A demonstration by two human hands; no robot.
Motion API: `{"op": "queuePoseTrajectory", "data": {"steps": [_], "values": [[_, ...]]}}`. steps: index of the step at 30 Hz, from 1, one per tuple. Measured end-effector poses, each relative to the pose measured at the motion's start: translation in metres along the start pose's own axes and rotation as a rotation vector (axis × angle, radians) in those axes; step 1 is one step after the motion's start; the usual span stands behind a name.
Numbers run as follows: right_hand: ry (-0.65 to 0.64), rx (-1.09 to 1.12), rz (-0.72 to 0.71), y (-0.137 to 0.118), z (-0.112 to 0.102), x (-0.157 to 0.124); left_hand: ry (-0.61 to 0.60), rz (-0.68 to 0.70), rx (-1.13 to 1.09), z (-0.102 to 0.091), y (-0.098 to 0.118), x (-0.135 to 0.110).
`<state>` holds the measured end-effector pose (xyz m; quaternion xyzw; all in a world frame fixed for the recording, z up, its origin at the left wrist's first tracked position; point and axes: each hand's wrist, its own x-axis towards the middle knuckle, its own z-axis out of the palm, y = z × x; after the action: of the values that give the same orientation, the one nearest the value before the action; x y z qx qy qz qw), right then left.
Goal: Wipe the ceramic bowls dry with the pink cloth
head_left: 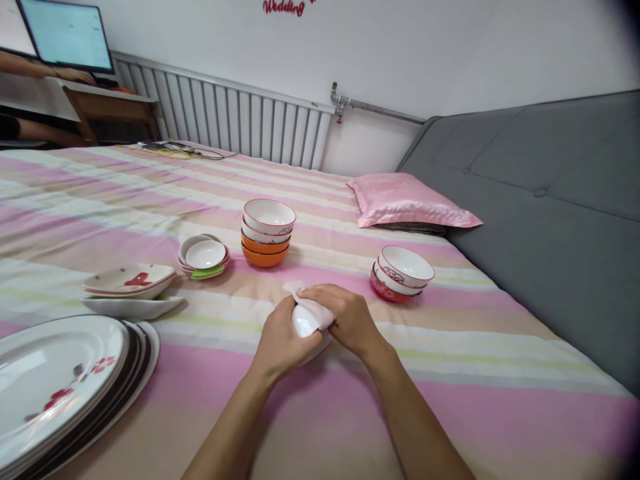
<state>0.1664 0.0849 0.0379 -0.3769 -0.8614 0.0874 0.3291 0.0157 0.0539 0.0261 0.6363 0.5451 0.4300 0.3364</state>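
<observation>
Low over the striped bedsheet, a shiny white bowl (303, 323) sits between my two hands. Its left side is gripped by my left hand (284, 341), the thumb lying across the near side. My right hand (350, 319) is closed around a thin white wipe (319, 313) and presses it against the bowl's right and upper side. One corner of the wipe sticks up past my fingers. Much of the bowl is hidden by my hands and the wipe, so its full shape cannot be made out.
Ahead stands a stack of white and orange bowls (269, 223); a shorter bowl stack (403, 270) is to the right. Small dishes (205, 255), leaf-shaped dishes (133, 305) and large plates (55, 373) lie left. Beyond are a pink pillow (405, 199), grey headboard (540, 167) and another person's arm (30, 68).
</observation>
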Motion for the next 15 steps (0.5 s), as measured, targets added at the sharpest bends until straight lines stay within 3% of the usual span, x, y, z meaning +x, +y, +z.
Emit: {"op": "queuePoseTrajectory", "data": {"steps": [5,15], "values": [[0.019,0.063,0.011,0.000,-0.003,0.001,0.048,0.007,-0.007,0.002,0.003,-0.002],[0.032,0.177,0.045,0.003,-0.011,0.000,0.134,0.011,-0.316,0.005,0.006,-0.004]]}}
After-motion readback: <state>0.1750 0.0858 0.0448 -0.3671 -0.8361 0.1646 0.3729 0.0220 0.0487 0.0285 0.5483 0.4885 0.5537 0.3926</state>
